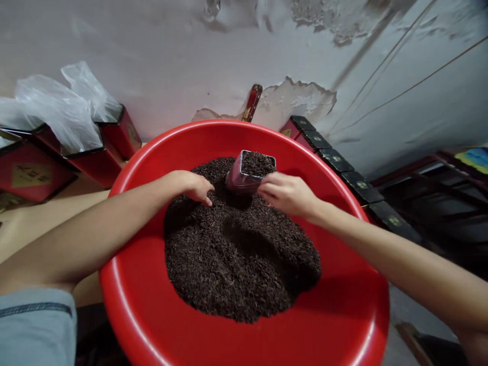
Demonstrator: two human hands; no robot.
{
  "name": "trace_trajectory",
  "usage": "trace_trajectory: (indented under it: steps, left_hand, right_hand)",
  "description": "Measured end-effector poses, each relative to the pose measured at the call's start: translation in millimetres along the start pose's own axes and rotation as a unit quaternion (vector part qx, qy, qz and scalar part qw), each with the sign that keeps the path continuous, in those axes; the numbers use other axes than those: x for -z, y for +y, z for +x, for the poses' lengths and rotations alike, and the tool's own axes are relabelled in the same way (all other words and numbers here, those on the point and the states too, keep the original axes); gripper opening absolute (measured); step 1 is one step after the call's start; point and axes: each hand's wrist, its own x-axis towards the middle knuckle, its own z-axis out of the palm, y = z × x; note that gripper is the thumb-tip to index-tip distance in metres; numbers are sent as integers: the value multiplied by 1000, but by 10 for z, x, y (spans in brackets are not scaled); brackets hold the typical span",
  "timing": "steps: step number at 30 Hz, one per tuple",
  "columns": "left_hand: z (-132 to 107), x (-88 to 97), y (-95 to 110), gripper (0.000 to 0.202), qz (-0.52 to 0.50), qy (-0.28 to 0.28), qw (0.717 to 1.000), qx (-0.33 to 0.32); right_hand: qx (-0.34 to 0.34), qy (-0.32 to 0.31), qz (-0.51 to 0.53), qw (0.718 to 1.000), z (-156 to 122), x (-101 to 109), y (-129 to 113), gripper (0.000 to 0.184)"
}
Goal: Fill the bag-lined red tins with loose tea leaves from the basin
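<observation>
"Container [236, 181] first: where do you have it, and why there?"

"You have it at twelve o'clock in the red basin [229, 345], brimful, on or just above the heap of dark flakes [213, 274]; which of the two is hard to tell. The heap probably offers it a bed, and the broad basin likely catches whatever slips over."

"And your grip?"

"Your right hand [285, 195] is at its four o'clock, fingers curled against or just beside the near right edge; whether they pinch the wall cannot be told. That corner seems handy for steadying it. Your left hand [197, 188] is apart from it at nine o'clock, low over the flakes, thumb and fingers slightly parted, nothing plainly between them."

"Which way does it point?"

"Its square mouth faces up, tipped a little toward one o'clock; the long axis runs from the base at seven o'clock up to that mouth. That shallow lean presumably keeps your load from spilling."
</observation>
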Motion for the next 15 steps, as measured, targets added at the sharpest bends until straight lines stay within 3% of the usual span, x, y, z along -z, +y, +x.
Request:
trace_trajectory:
  steps: [3,6,11,15]
  left_hand:
    - [-45,25,17,79,0,-7,1000,11]
    - [-38,14,6,79,-4,-5,1000,14]
    - [-22,14,-12,79,-23,-7,999,26]
    - [-19,37,-24,78,-22,-9,1000,16]
  right_hand:
    - [-46,14,21,999,331,232,282,29]
    - [-64,-100,1,993,670,301,491,31]
    - [-101,-303,-50,946,994,-85,498,35]
    - [-158,-333,-28,929,1097,-413,512,34]
